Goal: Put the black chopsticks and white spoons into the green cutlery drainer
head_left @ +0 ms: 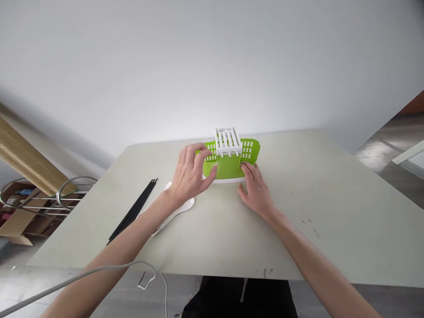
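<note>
A green and white plastic utensil rack stands at the far middle of the table. It has a slotted white top with small hooks and perforated green side wings. My left hand is at its left side, fingers curved and thumb spread apart, with no object visible between them; whether it touches the rack I cannot tell. At the right front corner, the fingers of my right hand rest stretched against the rack, not wrapped around it. White spoons lie under my left forearm, partly hidden. Left of them is a bundle of black chopsticks.
The pale table backs onto a plain wall. A grey cable crosses in front of my left forearm. At the left are a metal rack, a long cardboard piece and an open cardboard box.
</note>
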Motion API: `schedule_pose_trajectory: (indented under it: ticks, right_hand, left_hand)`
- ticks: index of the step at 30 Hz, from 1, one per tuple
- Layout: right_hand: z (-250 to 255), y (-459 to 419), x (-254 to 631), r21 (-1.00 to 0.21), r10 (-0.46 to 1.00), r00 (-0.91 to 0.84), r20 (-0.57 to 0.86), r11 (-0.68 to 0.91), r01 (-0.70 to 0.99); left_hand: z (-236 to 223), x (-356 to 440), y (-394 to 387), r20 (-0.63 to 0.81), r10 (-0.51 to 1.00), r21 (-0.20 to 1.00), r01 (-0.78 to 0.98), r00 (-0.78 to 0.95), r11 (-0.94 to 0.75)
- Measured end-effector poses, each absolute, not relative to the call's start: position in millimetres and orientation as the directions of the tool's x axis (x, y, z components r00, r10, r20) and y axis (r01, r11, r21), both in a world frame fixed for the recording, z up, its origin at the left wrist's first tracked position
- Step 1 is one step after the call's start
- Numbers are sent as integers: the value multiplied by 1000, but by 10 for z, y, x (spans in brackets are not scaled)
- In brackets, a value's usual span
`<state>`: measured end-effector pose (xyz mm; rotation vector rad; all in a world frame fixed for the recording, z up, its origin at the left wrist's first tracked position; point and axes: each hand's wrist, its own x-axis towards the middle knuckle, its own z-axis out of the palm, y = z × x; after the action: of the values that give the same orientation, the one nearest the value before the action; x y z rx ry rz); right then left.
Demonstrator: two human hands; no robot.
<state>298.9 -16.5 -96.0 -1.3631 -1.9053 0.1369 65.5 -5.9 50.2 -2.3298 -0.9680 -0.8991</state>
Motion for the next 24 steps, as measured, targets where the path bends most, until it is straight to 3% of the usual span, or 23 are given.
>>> schedule_pose_trajectory:
  ticks: [4, 11, 24]
  right_hand:
    - [-958, -169, 2982, -481, 827, -133, 547, 440, 759]
    - [-955, -147, 2975, -480, 806, -133, 576, 466, 743]
    - [-910, -235, 2881, -589, 823, -94, 560, 476, 654]
  left_hand:
    - [712, 1069, 83, 682, 413, -161, 675, 604, -720]
    - [537, 1185, 323, 560, 490, -187, 678, 668, -711]
    - [548, 645, 587, 638, 531, -131, 759, 557, -638]
